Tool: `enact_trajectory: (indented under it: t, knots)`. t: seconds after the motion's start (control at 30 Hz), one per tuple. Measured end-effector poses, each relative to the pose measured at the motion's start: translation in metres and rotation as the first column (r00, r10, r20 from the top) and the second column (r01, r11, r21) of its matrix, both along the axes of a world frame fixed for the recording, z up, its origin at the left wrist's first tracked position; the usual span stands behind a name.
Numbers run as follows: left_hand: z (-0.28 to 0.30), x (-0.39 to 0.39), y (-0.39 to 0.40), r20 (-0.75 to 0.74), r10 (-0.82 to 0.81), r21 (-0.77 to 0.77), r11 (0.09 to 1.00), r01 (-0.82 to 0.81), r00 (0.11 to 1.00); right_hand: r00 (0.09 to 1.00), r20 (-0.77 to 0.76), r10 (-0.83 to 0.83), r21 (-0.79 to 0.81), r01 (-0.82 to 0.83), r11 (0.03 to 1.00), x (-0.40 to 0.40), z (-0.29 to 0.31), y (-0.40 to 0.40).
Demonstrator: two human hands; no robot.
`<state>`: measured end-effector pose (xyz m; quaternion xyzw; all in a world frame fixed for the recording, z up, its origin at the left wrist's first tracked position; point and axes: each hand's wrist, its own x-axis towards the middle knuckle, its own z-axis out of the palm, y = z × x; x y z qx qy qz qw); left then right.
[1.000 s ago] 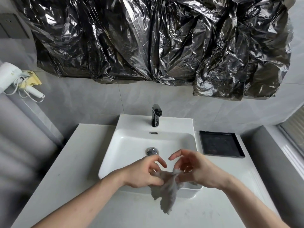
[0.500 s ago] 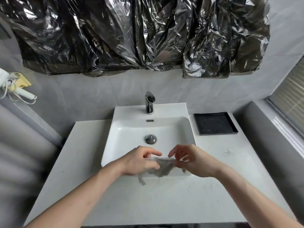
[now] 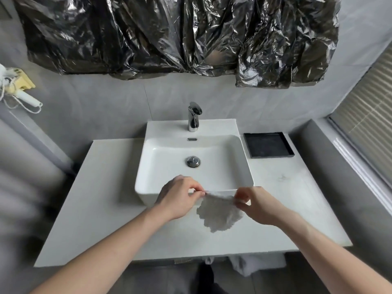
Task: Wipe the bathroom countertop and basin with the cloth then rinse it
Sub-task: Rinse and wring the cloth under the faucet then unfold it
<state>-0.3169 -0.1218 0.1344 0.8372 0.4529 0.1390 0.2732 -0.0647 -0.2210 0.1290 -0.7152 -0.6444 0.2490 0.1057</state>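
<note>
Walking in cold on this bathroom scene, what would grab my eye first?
Probably the crinkled black plastic sheeting draped across the wall above the sink, where a mirror might hang. Below it, the left hand and right hand stretch a small grey cloth between them at the front edge of the white basin. An empty black tray sits to the basin's right.

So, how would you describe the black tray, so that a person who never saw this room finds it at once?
Start at the white basin in the middle of the countertop. Just to its right, at the back near the wall, lies the tray. It is flat, square and black, the only dark thing on the white top.
</note>
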Motion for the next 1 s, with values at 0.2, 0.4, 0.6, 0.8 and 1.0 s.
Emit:
enact_trajectory:
  t: [0.2,0.4,0.6,0.8,1.0]
  knots:
    - [-0.027,-0.006,-0.017,0.081,-0.034,0.184,0.983,0.019,0.996,0.997,0.029,-0.077,0.221,0.069,0.973,-0.003,-0.018,-0.018]
    - [-0.064,-0.026,-0.037,-0.056,-0.109,0.109,0.987,0.115,0.992,0.993,0.085,-0.081,0.039,0.078,0.996,0.006,-0.060,-0.044]
    - [-0.112,-0.040,-0.056,-0.222,-0.170,-0.161,0.978,0.136,0.960,0.996,0.083,-0.015,-0.171,0.029,0.985,0.008,-0.107,-0.068]
    - [-0.142,-0.038,-0.071,-0.324,-0.137,-0.380,0.925,0.004,0.936,0.995,0.098,-0.003,-0.229,0.026,0.973,0.006,-0.152,-0.082]
    - [-0.163,-0.039,-0.065,-0.316,0.094,-0.442,0.866,-0.234,0.944,0.988,0.104,-0.112,-0.212,0.132,0.968,-0.003,-0.163,-0.044]
